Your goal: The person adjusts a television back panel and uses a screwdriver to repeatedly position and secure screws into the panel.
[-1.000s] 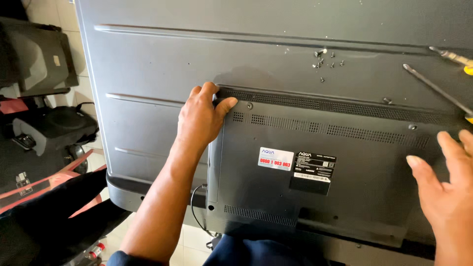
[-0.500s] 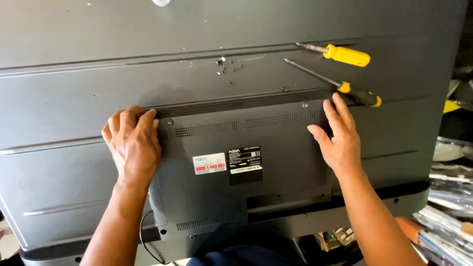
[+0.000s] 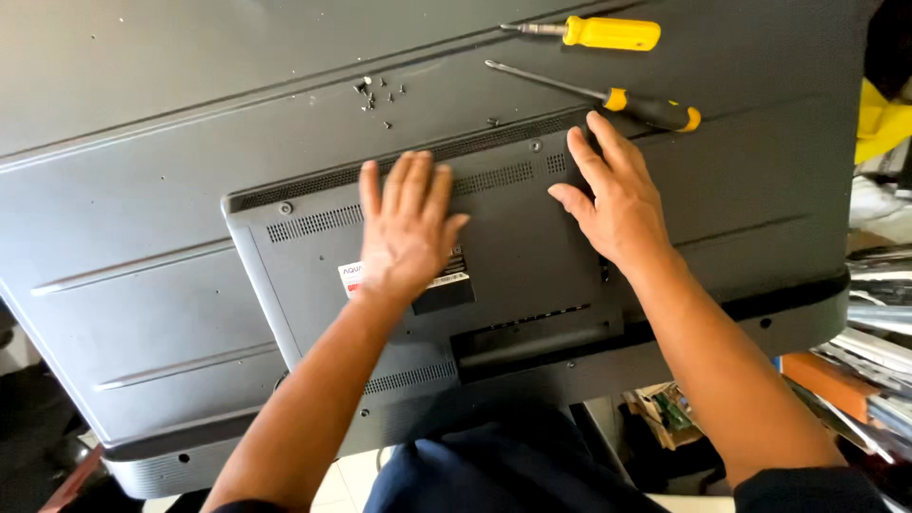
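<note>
Here, left hand (image 3: 407,228) and right hand (image 3: 613,195) spread flat, gripping nothing, on matte grey ribbed plastic cover (image 3: 518,256)

The television back panel (image 3: 171,142) looks like matt grey plastic, smooth, with faint dust specks and moulded ridges. The raised rear cover (image 3: 532,256) at its middle is a darker matt plastic, finely perforated in vent strips along its far edge, and bears a glossy paper label (image 3: 353,277). At the far right lie two screwdrivers: the all-yellow screwdriver (image 3: 608,32) has a glossy plastic handle and a dull metal shaft, while the black-and-yellow screwdriver (image 3: 655,109) has a matt, rubbery-looking grip and a thin bright metal shaft. The small loose screws (image 3: 378,97) look like dark metal.
</note>
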